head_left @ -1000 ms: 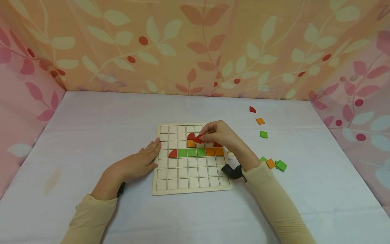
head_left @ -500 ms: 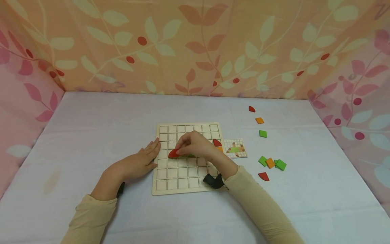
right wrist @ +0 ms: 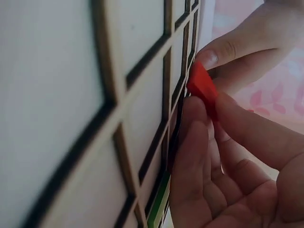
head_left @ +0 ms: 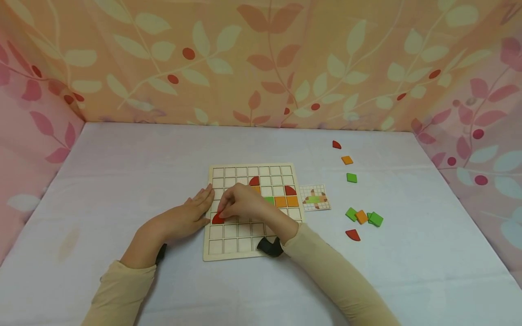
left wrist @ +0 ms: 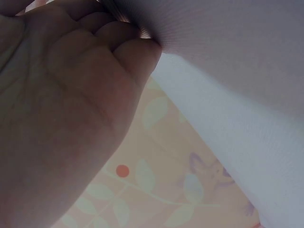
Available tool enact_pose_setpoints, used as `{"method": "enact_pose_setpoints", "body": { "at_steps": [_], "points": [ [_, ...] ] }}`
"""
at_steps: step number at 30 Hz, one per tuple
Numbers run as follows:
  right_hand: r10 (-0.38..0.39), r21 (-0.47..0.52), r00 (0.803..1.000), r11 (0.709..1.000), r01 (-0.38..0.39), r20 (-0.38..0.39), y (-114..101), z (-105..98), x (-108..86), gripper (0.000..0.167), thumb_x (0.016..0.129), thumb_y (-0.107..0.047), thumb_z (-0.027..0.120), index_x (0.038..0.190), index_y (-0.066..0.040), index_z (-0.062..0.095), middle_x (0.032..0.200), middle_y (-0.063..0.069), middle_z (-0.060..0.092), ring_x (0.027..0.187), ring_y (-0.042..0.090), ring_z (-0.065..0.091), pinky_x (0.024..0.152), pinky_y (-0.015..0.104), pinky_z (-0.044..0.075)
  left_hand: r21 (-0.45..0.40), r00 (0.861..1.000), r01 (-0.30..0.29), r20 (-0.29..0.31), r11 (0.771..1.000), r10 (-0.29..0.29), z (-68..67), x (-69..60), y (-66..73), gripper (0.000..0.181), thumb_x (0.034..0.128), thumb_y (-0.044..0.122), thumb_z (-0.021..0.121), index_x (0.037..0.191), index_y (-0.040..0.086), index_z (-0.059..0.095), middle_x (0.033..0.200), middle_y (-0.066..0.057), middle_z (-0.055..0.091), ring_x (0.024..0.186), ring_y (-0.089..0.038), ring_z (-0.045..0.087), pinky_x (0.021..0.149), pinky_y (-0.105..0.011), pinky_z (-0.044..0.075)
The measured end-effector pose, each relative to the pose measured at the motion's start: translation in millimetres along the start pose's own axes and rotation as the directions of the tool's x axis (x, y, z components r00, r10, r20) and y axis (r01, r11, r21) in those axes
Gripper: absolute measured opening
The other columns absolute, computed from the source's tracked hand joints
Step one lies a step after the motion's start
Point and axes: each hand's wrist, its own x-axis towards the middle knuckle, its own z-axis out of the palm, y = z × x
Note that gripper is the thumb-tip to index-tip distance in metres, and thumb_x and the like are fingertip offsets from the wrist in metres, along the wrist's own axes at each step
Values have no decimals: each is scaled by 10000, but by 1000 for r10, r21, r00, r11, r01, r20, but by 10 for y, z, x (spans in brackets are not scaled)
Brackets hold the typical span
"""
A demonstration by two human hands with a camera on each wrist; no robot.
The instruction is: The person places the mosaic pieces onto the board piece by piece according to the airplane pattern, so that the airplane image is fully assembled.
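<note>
My right hand [head_left: 242,203] pinches a red quarter-circle tile [head_left: 218,219] between thumb and fingers, over the left column of a wooden grid board [head_left: 216,247]. Close up in the right wrist view, the red tile [right wrist: 203,85] stands tilted against the grid. My left hand [head_left: 185,219] lies with fairly straight fingers against the board's left edge. On the board sit a red tile [head_left: 254,181], another red tile [head_left: 290,190], and orange tiles [head_left: 280,202] beside a green tile [head_left: 268,200]. The right hand and wrist hide part of that row.
A pattern card [head_left: 316,204] lies at the board's right edge. Farther right are a red tile [head_left: 353,235], several green and orange tiles in a cluster [head_left: 361,217], and a column of a green [head_left: 351,178], an orange [head_left: 347,160] and a red tile [head_left: 336,145].
My right hand has moved left and nearer across the board with the red tile, from the upper middle to the left column. The left hand stays at the board's edge.
</note>
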Motion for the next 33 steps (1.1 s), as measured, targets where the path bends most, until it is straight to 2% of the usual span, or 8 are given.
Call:
{"method": "enact_pose_setpoints", "body": {
  "at_steps": [13, 19, 28, 33],
  "points": [
    [4, -106, 999, 994, -7, -32, -34, 42, 29, 48, 773, -96, 775, 766, -105, 729, 625, -78, 643, 600, 55, 563, 575, 186, 423, -17, 1000, 13, 2, 1000, -13, 14, -15, -24, 652, 973, 114, 478, 1474, -73, 104, 1559, -199, -37, 1416, -379, -8, 1105, -573, 90],
    [2, -93, 999, 996, -5, -33, -24, 33, 30, 31, 773, -94, 775, 792, -95, 750, 636, -79, 653, 623, 51, 567, 596, 179, 432, -10, 1000, 4, -4, 1000, -4, 6, -12, -4, 646, 975, 117, 480, 1470, -83, 115, 1555, -213, -17, 1413, -388, 8, 1101, -576, 101],
    [8, -111, 999, 994, -13, -48, -26, 19, 20, 49, 767, -104, 783, 748, -119, 739, 627, -76, 640, 609, 71, 542, 562, 190, 418, -1, 1000, -6, -12, 1000, 6, -4, -9, 7, 653, 972, 125, 489, 1467, -89, 121, 1553, -220, -7, 1410, -396, 19, 1099, -580, 107],
    [19, -87, 999, 996, -23, -44, -9, 6, 14, 46, 769, -106, 780, 748, -118, 741, 623, -67, 640, 616, 74, 536, 568, 194, 417, 4, 1000, -7, -12, 1000, 7, -8, -7, 21, 651, 973, 125, 489, 1465, -93, 123, 1551, -227, 1, 1410, -399, 24, 1098, -581, 109]
  ]
}}
